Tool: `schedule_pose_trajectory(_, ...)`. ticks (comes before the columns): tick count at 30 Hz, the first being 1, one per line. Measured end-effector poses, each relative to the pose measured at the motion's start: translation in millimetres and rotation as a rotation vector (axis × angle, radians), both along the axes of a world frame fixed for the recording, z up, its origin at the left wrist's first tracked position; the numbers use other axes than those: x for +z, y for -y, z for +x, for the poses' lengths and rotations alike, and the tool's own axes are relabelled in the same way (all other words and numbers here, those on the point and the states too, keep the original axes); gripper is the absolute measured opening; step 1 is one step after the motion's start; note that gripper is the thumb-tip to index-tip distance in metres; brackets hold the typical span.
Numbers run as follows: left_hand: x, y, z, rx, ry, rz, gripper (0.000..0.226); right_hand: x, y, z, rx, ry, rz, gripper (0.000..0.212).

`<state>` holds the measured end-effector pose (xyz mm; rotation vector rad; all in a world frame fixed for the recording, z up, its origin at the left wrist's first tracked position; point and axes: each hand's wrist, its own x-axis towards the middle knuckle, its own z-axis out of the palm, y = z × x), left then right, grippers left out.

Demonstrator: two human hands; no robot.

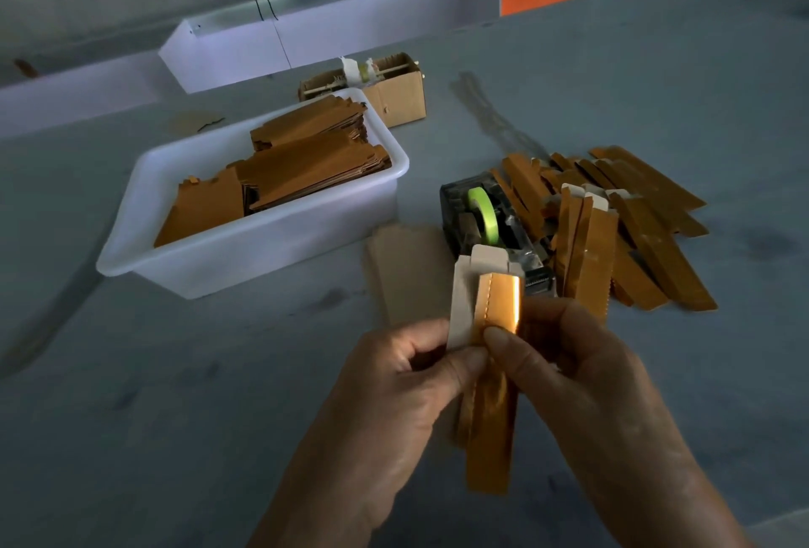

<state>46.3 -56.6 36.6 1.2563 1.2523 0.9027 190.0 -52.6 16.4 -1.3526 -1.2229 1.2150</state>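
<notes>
both hands, the left hand point(407, 377) and the right hand point(564, 368), pinch a folded gold carton point(492, 372) above the tabletop's point(175, 416) near edge, with the tape dispenser point(486, 219), the pile of folded cartons point(634, 219) and the white tub point(245, 258) beyond.

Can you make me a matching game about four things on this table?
1. long gold folded card sleeve
2. white plastic tub
3. bright green tape roll
4. small brown cardboard box

A. behind the tub
B. inside the dark tape dispenser
C. pinched by the left hand and the right hand
D. holds flat gold card sheets

Pairs: 1-C, 2-D, 3-B, 4-A
</notes>
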Motion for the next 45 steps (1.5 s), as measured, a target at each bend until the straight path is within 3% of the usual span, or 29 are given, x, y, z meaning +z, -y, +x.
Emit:
schedule_pose_trajectory(4,-2.3,-1.7,0.4,0.063,-0.011,-0.042,0.028,-0.2,-0.6,-0.1,0.108,-0.325,-0.142,0.022)
schedule_pose_trajectory(15,-10.8,4.9,13.2,0.375,-0.168,0.164,0.01,-4.3,-2.0,-1.7,-0.014,-0.286,-0.119,0.025)
schedule_pose_trajectory(19,-12.5,8.0,21.3,0.434,-0.606,0.513,0.024,-4.4,-1.5,-6.3,-0.05,-0.301,-0.092,0.025)
schedule_pose_trajectory(22,-16.6,12.1,31.5,0.401,-1.031,0.755,0.017,-0.5,-1.4,-9.2,-0.038,-0.344,-0.073,0.025)
schedule_pose_trajectory(24,-20.6,16.1,36.2,0.371,-1.232,0.813,0.023,2.1,-0.9,-10.2,-0.034,-0.352,-0.079,0.025)
schedule_pose_trajectory(26,-21.9,18.0,40.9,0.318,-1.302,0.792,0.031,2.1,0.5,-9.8,-0.043,-0.389,-0.095,0.022)
schedule_pose_trajectory(30,-23.7,24.0,43.7,0.209,-1.188,0.553,0.041,-0.3,4.1,-13.2,-0.031,-0.386,-0.119,0.024)
schedule_pose_trajectory(34,-30.1,26.4,33.1,0.251,-1.001,0.659,0.02,-9.1,2.9,-17.9,-0.077,-0.277,-0.105,0.019)
schedule_pose_trajectory(36,-28.2,21.9,21.8,0.362,-0.651,0.539,0.022,-8.7,1.5,-18.9,-0.061,-0.292,-0.081,0.016)
schedule_pose_trajectory(37,-26.4,18.9,17.2,0.398,-0.44,0.387,0.016,-7.5,1.1,-18.8,-0.051,-0.298,-0.068,0.018)
schedule_pose_trajectory(39,-20.6,12.1,9.8,0.35,-0.069,0.046,0.017,-3.9,0.9,-18.0,-0.037,-0.293,-0.045,0.023)
schedule_pose_trajectory(40,-17.6,9.6,6.2,0.292,0.012,-0.04,0.02,-1.8,0.4,-17.7,-0.031,-0.289,-0.03,0.024)
schedule_pose_trajectory(45,-5.8,2.6,2.4,0.202,0.035,-0.046,0.018,6.1,-3.3,-13.5,-0.084,-0.1,0.014,0.031)
